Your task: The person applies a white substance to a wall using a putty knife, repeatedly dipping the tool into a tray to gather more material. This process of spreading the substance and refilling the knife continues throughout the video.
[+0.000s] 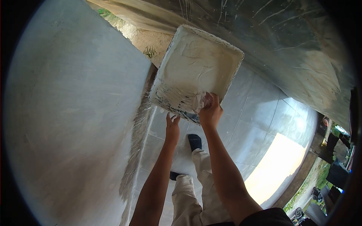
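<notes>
Above tiled floor (237, 128), beside grey wall (75, 94), holding paint tray (200, 60) with left hand (172, 128) at near edge, grip unclear, and right hand (212, 113) closed around smeared object (200, 102) at near right corner

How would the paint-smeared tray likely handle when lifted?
The tray looks stiff, with straight raised walls. The pale, wet-looking coating spread over its bottom probably adds some weight. It may tip far end down, since the left hand and right hand are both at its near end.
</notes>
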